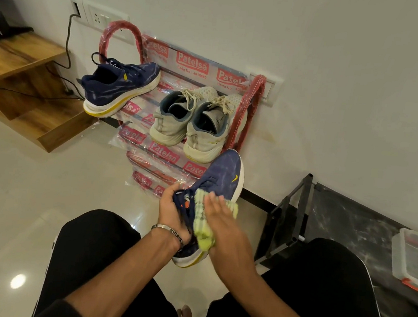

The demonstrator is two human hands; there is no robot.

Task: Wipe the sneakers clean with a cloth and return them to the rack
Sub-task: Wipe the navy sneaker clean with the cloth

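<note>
The left hand (171, 207) grips a navy sneaker (223, 175) at its collar, toe pointing up. The right hand (218, 220) presses a green cloth (202, 219) flat against its side. Another navy sneaker (119, 84) and a grey pair (188, 120) sit on the red rack (253, 96).

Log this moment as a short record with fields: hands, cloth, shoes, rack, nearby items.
left hand: grips the held shoe at its collar
right hand: fingers straight, presses the cloth on the shoe's side
cloth: light green, partly bunched under the palm
held shoe: navy, yellow logo, toe pointing up toward the wall
rack: red frame, plastic wrap with printed labels
on rack: navy shoe at left, grey pair at right
nearby: plastic box on a dark shelf at right
</note>
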